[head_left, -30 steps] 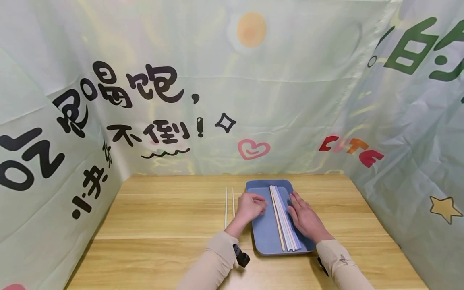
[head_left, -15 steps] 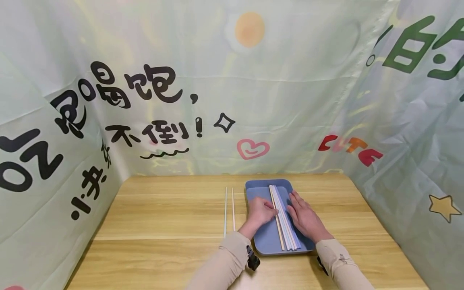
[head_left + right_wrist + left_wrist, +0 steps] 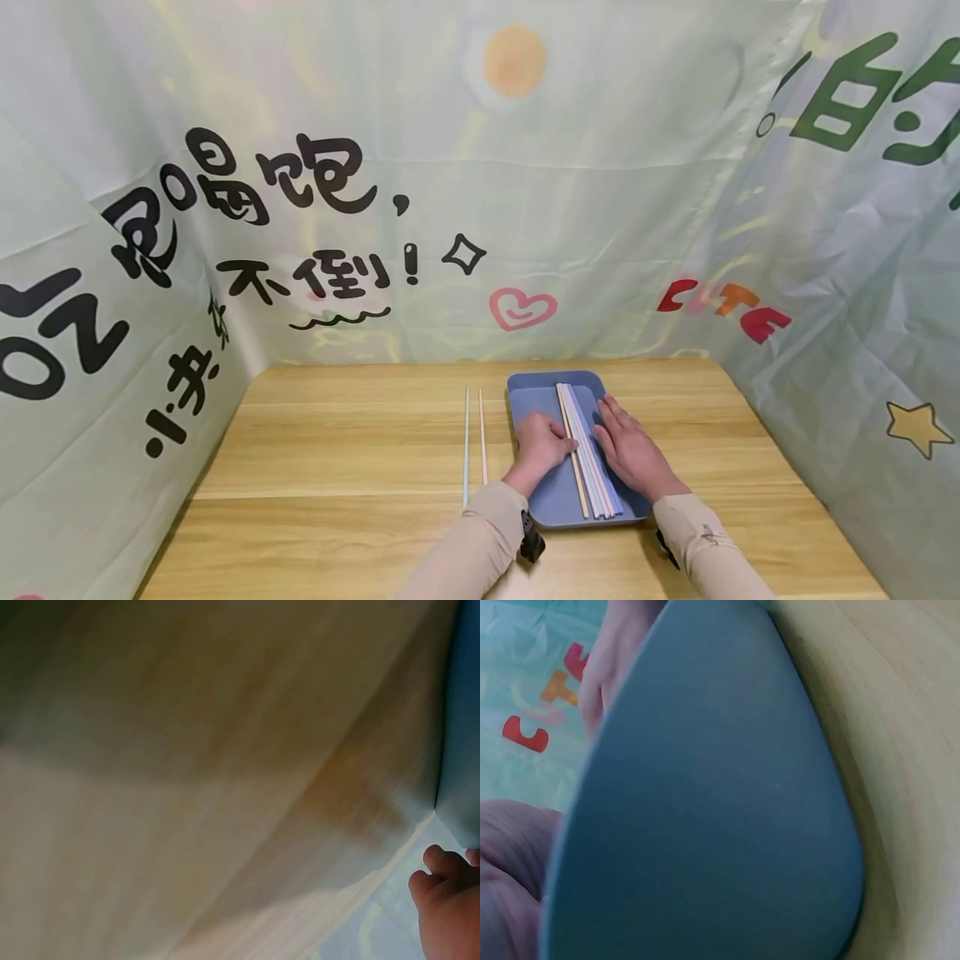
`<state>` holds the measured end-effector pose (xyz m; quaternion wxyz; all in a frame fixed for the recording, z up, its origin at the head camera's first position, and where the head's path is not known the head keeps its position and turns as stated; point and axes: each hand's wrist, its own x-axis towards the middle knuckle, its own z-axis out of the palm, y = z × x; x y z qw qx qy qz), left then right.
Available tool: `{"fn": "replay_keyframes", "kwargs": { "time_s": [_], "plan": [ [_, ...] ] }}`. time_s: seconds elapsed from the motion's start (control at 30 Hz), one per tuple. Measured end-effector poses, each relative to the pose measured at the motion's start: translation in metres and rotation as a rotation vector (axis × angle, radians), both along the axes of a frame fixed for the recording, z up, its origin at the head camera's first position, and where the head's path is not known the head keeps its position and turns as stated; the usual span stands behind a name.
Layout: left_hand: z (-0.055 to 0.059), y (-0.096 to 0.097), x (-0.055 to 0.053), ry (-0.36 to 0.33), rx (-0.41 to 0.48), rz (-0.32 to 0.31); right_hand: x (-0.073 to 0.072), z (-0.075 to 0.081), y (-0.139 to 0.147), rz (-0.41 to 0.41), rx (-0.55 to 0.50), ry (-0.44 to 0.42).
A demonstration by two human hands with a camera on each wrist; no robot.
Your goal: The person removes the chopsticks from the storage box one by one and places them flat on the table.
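A blue-grey rectangular tray point(image 3: 551, 498) holds a bundle of pastel chopsticks point(image 3: 597, 471) lying lengthwise. My left hand point(image 3: 543, 447) reaches over the tray's left rim, its thumb and fingertips pinching the pale yellow chopstick point(image 3: 582, 492) on the bundle's left side. Along the right rim lies my right hand point(image 3: 634, 454), fingers straight and pointing away, next to the bundle. In the left wrist view the tray's outer wall point(image 3: 712, 787) hides most of the left hand point(image 3: 510, 877). The right wrist view catches only part of the right hand point(image 3: 459, 919) below the tray wall point(image 3: 461, 742).
Left of the tray, a pale blue chopstick point(image 3: 466, 446) and a pinkish one point(image 3: 482, 437) lie apart on the wooden table point(image 3: 337, 467), their near ends behind the left sleeve point(image 3: 480, 533). A printed cloth point(image 3: 615, 217) closes off the back and sides.
My left hand has moved right, from over the tray's left rim to the bundle, with fingertips now on the yellow chopstick. The right hand has stayed in place.
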<state>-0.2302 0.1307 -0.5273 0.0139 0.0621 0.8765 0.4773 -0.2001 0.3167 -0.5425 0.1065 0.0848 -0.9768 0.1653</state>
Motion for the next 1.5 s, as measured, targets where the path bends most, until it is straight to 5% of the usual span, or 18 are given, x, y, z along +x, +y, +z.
{"fn": "replay_keyframes", "kwargs": {
  "time_s": [0.77, 1.07, 1.3, 1.5],
  "plan": [
    [-0.004, 0.003, -0.001, 0.071, -0.071, 0.036, 0.001, 0.0, -0.001, 0.012, -0.01, 0.064],
    [0.006, 0.007, 0.003, -0.072, -0.081, 0.067, 0.002, 0.001, -0.001, 0.015, 0.001, 0.042],
    [0.006, 0.003, 0.002, -0.039, -0.031, 0.069, 0.003, 0.002, -0.002, 0.008, 0.008, 0.027],
    [-0.018, 0.005, -0.017, -0.093, 0.078, 0.029, 0.003, 0.003, -0.001, 0.002, 0.002, 0.016]
  ]
}}
